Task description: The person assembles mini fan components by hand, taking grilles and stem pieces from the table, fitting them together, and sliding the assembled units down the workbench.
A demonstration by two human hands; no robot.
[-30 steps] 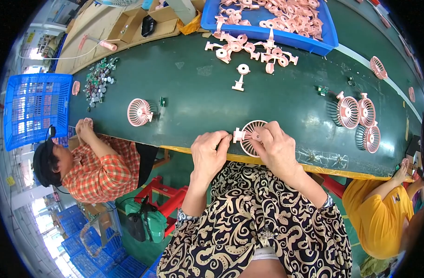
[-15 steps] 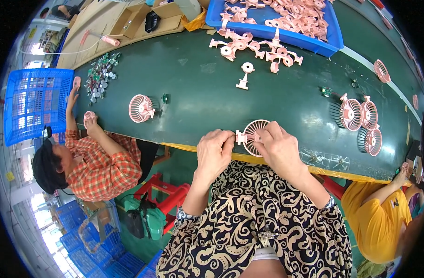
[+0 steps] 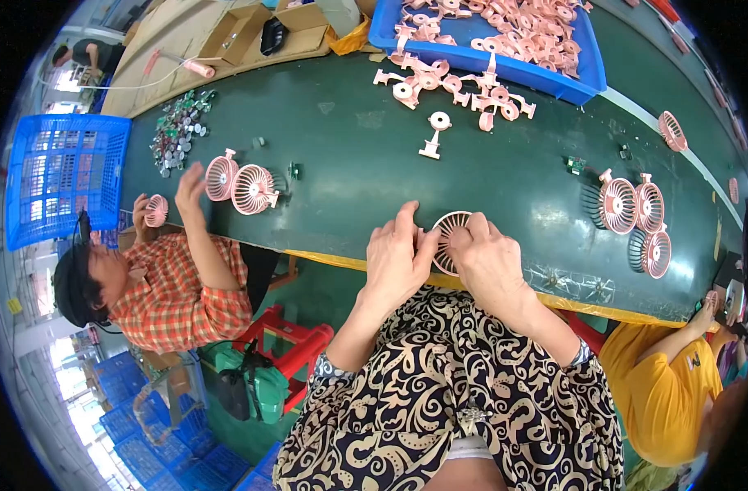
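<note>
Both hands had closed in since the earlier frame: the left hand, which had held a small pink stem piece out to the side of the grille, now lay flat with its fingers pressed against the left rim of the round pink plastic fan grille, and the stem no longer showed. The right hand was curled over the grille's right and lower edge, fingers bent around it, so both hands gripped the one part at the near edge of the dark green work table. Whether the stem had been seated was hidden under the fingers; judging by the grip, the fitting was about at its pressing stage. Three finished pink fans on stands stood to the right on the table, which suggests some units were done, while the blue plastic tray of loose pink parts beyond was heaped, so much was left. A single pink stand piece lay untouched mid-table. At the left, a co-worker in an orange checked shirt had brought a second pink fan head onto the table.
</note>
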